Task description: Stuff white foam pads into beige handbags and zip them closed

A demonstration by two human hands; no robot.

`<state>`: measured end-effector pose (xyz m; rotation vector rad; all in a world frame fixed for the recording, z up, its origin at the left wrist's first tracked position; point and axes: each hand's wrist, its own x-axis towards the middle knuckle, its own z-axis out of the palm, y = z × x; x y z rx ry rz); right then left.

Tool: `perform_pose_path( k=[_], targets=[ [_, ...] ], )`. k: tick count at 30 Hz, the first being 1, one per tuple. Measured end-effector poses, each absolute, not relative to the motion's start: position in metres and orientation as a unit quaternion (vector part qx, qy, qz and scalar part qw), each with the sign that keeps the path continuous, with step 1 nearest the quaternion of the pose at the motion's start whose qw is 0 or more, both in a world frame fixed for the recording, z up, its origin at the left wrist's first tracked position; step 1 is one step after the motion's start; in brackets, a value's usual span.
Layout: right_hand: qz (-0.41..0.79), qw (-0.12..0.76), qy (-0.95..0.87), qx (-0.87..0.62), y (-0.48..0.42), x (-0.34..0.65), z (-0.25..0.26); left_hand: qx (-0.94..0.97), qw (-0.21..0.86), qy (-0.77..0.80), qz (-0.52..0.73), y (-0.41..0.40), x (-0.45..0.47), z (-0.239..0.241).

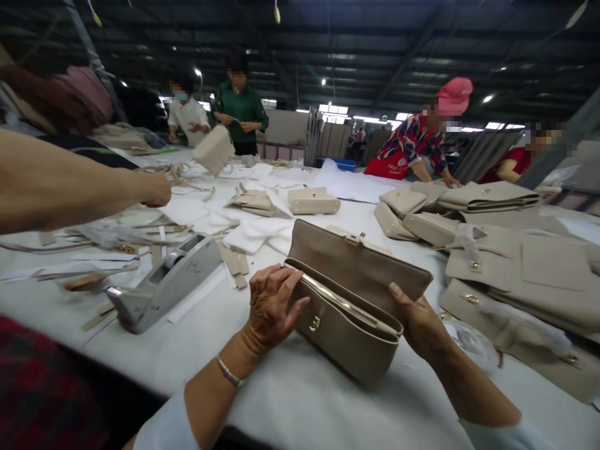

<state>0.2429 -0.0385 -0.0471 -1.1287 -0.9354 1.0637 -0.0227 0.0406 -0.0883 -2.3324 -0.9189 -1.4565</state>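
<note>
A taupe handbag [347, 334] stands on the white-covered table in front of me with its flap [356, 259] raised. A gold zipper runs along its top, and a gold clasp [314, 323] sits on its front. My left hand [274, 306] grips the left end, fingers over the top edge by the zipper and thumb against the front. At the other end, my right hand [419, 319] holds the flap's right side with the thumb on its inner face; its other fingers are mostly hidden.
Left of the bag stands a grey tape dispenser [164, 284] among paper strips. Beige bags and bag pieces [529, 262] are piled at right. White foam sheets [257, 234] lie beyond. A co-worker's arm [84, 181] reaches in from the left; several people work around the table.
</note>
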Motion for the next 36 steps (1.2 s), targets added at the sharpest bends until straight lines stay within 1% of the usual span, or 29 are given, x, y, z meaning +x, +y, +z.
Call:
perform_pose_path(
  k=[2,4,7,9,10,11,12,13,15,16,17,18,19,20,21,23,24,25,26,27,29,33,34,36],
  targets=[
    [0.511,0.620,-0.325,-0.499,-0.034,0.240,-0.045,-0.801,0.101,-0.289,-0.515,0.042,-0.026,-0.087],
    [0.552,0.614,-0.259,-0.502,-0.027,0.238,-0.046,-0.808,0.057,-0.244,-0.533,0.042,-0.029,-0.086],
    [0.620,0.570,-0.187,-0.505,-0.017,0.239,-0.057,-0.826,0.000,-0.196,-0.529,0.039,-0.030,-0.083],
    [0.653,0.522,-0.187,-0.516,-0.011,0.244,-0.069,-0.834,-0.007,-0.186,-0.520,0.038,-0.031,-0.080],
    [0.648,0.502,-0.213,-0.532,-0.008,0.249,-0.074,-0.835,-0.004,-0.185,-0.519,0.037,-0.031,-0.079],
    [0.618,0.485,-0.252,-0.565,-0.007,0.255,-0.077,-0.833,0.000,-0.186,-0.521,0.037,-0.031,-0.078],
    [0.556,0.476,-0.302,-0.611,-0.006,0.261,-0.077,-0.830,0.007,-0.189,-0.524,0.037,-0.031,-0.077],
    [0.461,0.470,-0.357,-0.662,-0.006,0.266,-0.073,-0.828,0.012,-0.193,-0.527,0.037,-0.031,-0.077],
    [0.197,0.470,-0.461,-0.726,-0.010,0.272,-0.052,-0.823,0.019,-0.196,-0.532,0.038,-0.032,-0.077],
    [0.060,0.473,-0.503,-0.721,-0.014,0.271,-0.037,-0.822,0.019,-0.194,-0.535,0.038,-0.032,-0.078],
    [-0.050,0.476,-0.542,-0.691,-0.018,0.266,-0.021,-0.823,0.016,-0.191,-0.535,0.038,-0.031,-0.078],
    [-0.116,0.476,-0.581,-0.651,-0.021,0.258,-0.004,-0.823,0.014,-0.188,-0.536,0.038,-0.031,-0.078],
    [-0.119,0.458,-0.630,-0.617,-0.024,0.248,0.009,-0.822,0.011,-0.184,-0.538,0.038,-0.031,-0.079],
    [-0.073,0.414,-0.690,-0.590,-0.024,0.235,0.020,-0.821,0.010,-0.181,-0.541,0.038,-0.031,-0.079],
    [-0.014,0.345,-0.745,-0.571,-0.023,0.222,0.026,-0.819,0.008,-0.180,-0.545,0.038,-0.031,-0.079],
    [0.068,0.166,-0.810,-0.558,-0.014,0.197,0.026,-0.814,0.007,-0.178,-0.553,0.037,-0.031,-0.079],
    [0.070,0.084,-0.818,-0.564,-0.007,0.186,0.022,-0.812,0.007,-0.177,-0.556,0.037,-0.031,-0.079],
    [0.056,0.021,-0.816,-0.575,0.000,0.178,0.017,-0.810,0.007,-0.176,-0.559,0.037,-0.031,-0.079],
    [0.039,-0.020,-0.812,-0.582,0.007,0.172,0.012,-0.808,0.008,-0.176,-0.562,0.038,-0.032,-0.079],
    [0.032,-0.043,-0.811,-0.583,0.013,0.169,0.009,-0.807,0.010,-0.175,-0.563,0.038,-0.032,-0.080],
    [0.068,-0.056,-0.824,-0.560,0.022,0.170,0.007,-0.804,0.012,-0.178,-0.567,0.038,-0.033,-0.080],
    [0.224,-0.038,-0.848,-0.478,0.026,0.182,0.015,-0.779,0.006,-0.199,-0.595,0.038,-0.038,-0.078],
    [0.242,-0.037,-0.851,-0.465,0.025,0.184,0.015,-0.772,0.003,-0.205,-0.601,0.038,-0.039,-0.078],
    [0.229,-0.038,-0.857,-0.459,0.021,0.184,0.014,-0.763,-0.003,-0.216,-0.609,0.038,-0.041,-0.076]
  ],
)
